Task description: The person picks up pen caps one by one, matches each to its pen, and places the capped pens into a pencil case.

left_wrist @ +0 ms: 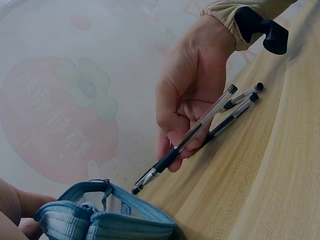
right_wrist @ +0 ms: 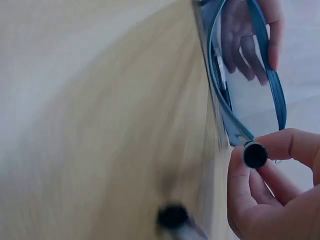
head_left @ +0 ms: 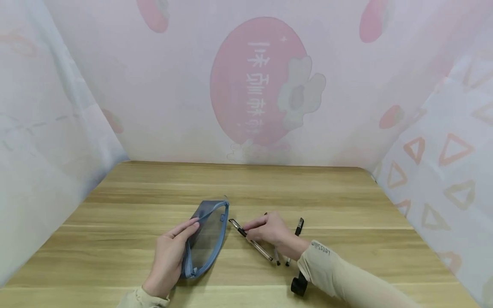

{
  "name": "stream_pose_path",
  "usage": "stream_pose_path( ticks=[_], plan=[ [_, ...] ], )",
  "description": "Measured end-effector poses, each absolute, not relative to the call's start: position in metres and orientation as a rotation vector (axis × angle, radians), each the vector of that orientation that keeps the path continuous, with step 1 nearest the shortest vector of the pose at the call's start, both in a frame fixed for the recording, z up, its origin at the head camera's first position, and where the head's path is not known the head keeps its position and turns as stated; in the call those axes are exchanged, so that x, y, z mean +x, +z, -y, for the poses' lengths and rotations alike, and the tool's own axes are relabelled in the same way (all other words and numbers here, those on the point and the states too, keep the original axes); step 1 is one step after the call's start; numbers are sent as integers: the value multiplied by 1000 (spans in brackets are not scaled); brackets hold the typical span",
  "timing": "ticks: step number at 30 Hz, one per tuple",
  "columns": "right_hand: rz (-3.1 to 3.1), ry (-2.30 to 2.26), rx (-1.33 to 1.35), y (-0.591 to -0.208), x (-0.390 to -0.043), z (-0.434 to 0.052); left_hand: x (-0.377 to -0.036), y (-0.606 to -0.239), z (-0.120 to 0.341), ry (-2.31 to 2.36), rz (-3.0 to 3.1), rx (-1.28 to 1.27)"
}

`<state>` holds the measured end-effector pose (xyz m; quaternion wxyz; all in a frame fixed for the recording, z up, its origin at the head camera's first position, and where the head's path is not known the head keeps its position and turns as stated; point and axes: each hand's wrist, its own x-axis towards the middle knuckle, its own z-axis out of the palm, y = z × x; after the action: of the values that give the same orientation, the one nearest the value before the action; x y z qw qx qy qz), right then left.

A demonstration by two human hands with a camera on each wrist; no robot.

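My left hand (head_left: pixel 169 252) grips the near side of a blue-edged, see-through zip pencil pouch (head_left: pixel 204 208), thumb over its rim. The pouch stands with its mouth unzipped and facing right. Just right of that mouth, my right hand (head_left: pixel 271 229) pinches a clear-barrelled gel pen (head_left: pixel 262 250) between thumb and fingers. Its black capped tip points at the pouch; in the left wrist view the pen (left_wrist: pixel 164 161) slants down toward the blue zip edge (left_wrist: pixel 145 205). Beneath the right hand lie two more pens, one with a black cap (head_left: pixel 299 226), partly hidden by the wrist.
The wood-grain table (head_left: pixel 308 184) extends around both hands. Printed cloth (head_left: pixel 173 94) hangs behind it and at both sides. A black mount (head_left: pixel 298 285) sits under the right sleeve (head_left: pixel 327 273), close to the pens' ends.
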<state>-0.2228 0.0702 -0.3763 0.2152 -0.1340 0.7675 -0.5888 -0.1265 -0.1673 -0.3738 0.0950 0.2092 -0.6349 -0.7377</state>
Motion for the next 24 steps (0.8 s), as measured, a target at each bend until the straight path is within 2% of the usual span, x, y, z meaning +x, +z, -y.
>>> stream_pose_path(
  ticks=[6, 24],
  plan=[
    [-1872, -1847, -230, -380, -208, -59, -126, -373, 167, -2188, 1891, 596],
    [-1735, -2121, -50, -376, -172, -3, -126, -373, 164, -2175, 1851, 625]
  ],
)
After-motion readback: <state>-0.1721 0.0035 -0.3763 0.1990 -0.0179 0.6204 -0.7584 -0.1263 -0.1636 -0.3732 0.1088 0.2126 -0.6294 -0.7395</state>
